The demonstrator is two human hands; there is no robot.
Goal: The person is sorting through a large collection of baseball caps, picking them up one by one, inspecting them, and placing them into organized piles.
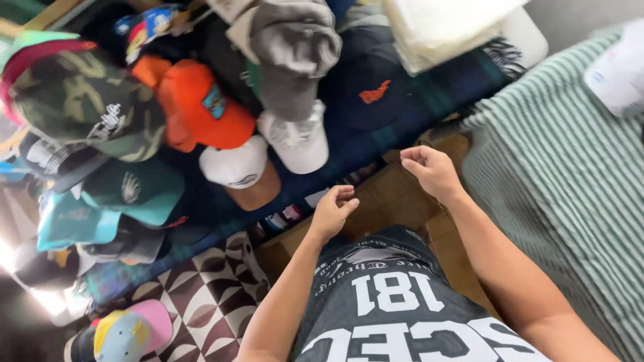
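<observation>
Nearest, the left hand [333, 211] and right hand [431, 169] hover apart above a dark printed shirt [389, 302], fingers loosely curled and pinched; whether a thin thread runs between them I cannot tell. Beyond, closest to the left hand, a white cap with a brown brim [241, 171] hangs among other caps: probably light, soft-crowned, best gripped by its stiff brim.
</observation>
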